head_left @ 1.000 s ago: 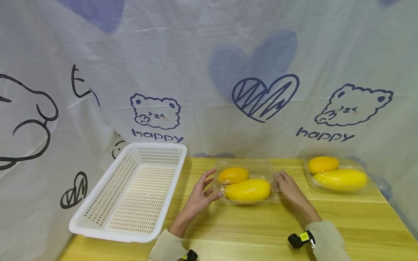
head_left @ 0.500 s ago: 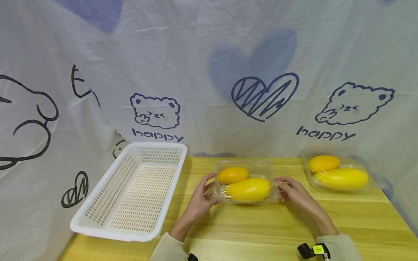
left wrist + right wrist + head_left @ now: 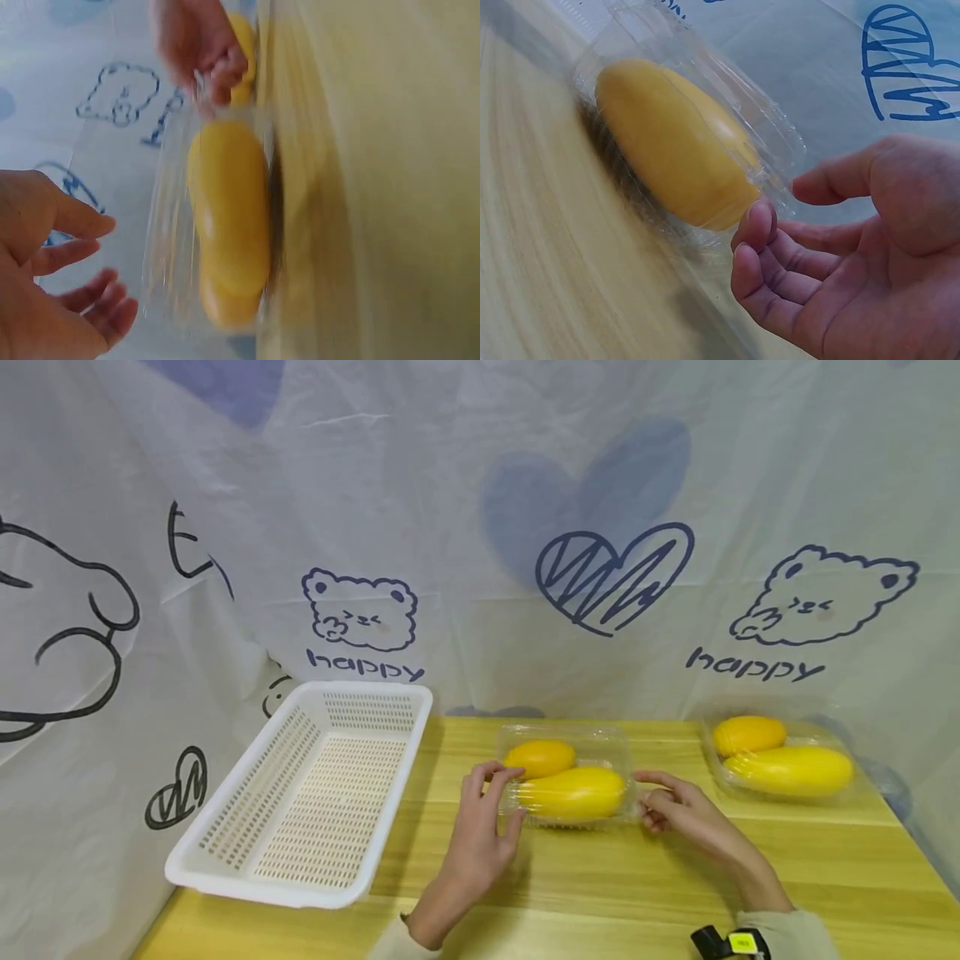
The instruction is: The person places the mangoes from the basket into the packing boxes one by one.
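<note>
A clear plastic box (image 3: 600, 745) stands on the wooden table with two yellow fruits inside. One is a short orange-yellow oval (image 3: 542, 758); the other is longer and brighter yellow (image 3: 573, 795), lying along the front. My left hand (image 3: 483, 827) is at the box's left end, fingers spread and bent slightly over its edge in the head view. The left wrist view shows that hand's thumb and fingers apart, with nothing between them. At the opposite end is my right hand (image 3: 847, 262), fingertips right at the box's edge, thumb apart and the other fingers loosely curled.
To the left is a white perforated basket (image 3: 367, 852) with nothing in it. Another clear box (image 3: 716, 768), also holding two yellow fruits, sits at the table's right rear. A printed cloth (image 3: 480, 635) hangs behind the table (image 3: 600, 893).
My left hand has moved right and its fingers now reach over the box's left end. My right hand has drawn back slightly to the right. The box has hardly moved.
</note>
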The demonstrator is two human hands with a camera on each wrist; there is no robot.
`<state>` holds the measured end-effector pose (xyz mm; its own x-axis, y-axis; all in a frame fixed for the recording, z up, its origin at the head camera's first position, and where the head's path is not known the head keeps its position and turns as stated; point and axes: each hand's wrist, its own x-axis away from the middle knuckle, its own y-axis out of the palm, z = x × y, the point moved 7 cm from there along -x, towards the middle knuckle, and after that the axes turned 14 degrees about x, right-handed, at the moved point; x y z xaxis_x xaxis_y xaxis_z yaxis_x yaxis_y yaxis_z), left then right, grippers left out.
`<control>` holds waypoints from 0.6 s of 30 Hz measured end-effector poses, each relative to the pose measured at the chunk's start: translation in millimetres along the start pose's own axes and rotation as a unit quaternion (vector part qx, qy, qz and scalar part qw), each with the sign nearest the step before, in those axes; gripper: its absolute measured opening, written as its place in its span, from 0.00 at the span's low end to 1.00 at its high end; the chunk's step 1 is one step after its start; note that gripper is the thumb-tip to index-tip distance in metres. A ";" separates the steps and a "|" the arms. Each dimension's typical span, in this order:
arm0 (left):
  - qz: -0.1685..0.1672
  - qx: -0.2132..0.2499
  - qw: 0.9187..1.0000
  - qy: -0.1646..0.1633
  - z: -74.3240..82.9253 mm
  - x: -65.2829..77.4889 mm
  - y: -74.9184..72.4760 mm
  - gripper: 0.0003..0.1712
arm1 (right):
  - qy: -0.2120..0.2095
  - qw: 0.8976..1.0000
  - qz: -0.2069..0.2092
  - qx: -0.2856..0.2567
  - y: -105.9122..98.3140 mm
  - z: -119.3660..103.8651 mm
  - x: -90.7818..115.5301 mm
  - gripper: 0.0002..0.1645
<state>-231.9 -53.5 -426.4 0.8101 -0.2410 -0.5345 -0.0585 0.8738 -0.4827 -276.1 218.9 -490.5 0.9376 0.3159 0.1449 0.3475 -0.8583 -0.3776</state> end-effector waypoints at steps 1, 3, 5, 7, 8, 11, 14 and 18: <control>-0.011 0.017 1.000 0.002 3.4 0.9 5.2 0.25 | 0.000 1.000 -0.001 -0.001 -0.3 -0.1 0.3 0.33; -0.041 0.062 0.997 -0.011 6.4 4.1 18.4 0.18 | -0.003 1.000 -0.004 -0.002 -0.7 -0.5 0.9 0.33; -0.078 0.120 0.989 -0.041 5.7 8.3 35.2 0.13 | -0.006 1.000 -0.004 -0.004 -0.8 -0.8 1.9 0.33; -0.110 0.181 0.974 -0.086 2.3 12.8 53.5 0.10 | -0.007 1.000 -0.003 -0.006 -1.1 -0.9 2.8 0.34; -0.123 0.210 0.964 -0.111 -0.1 14.9 62.4 0.11 | -0.007 1.000 -0.002 -0.007 -1.3 -0.7 3.2 0.34; -0.138 0.296 0.929 -0.172 -6.3 18.7 83.9 0.16 | -0.007 1.000 -0.003 -0.011 -1.1 -0.4 3.6 0.34; -0.131 0.366 0.897 -0.210 -9.7 19.9 99.1 0.18 | -0.006 1.000 -0.005 -0.015 -0.1 0.5 3.1 0.35; -0.120 0.418 0.858 -0.272 -11.2 21.5 116.0 0.21 | -0.002 1.000 -0.007 -0.018 2.2 1.6 3.0 0.36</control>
<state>-227.8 38.0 -501.7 0.9058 -0.4231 0.0245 0.4036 0.8788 0.2546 -272.5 218.6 -492.4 0.9327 0.3294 0.1471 0.3604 -0.8678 -0.3421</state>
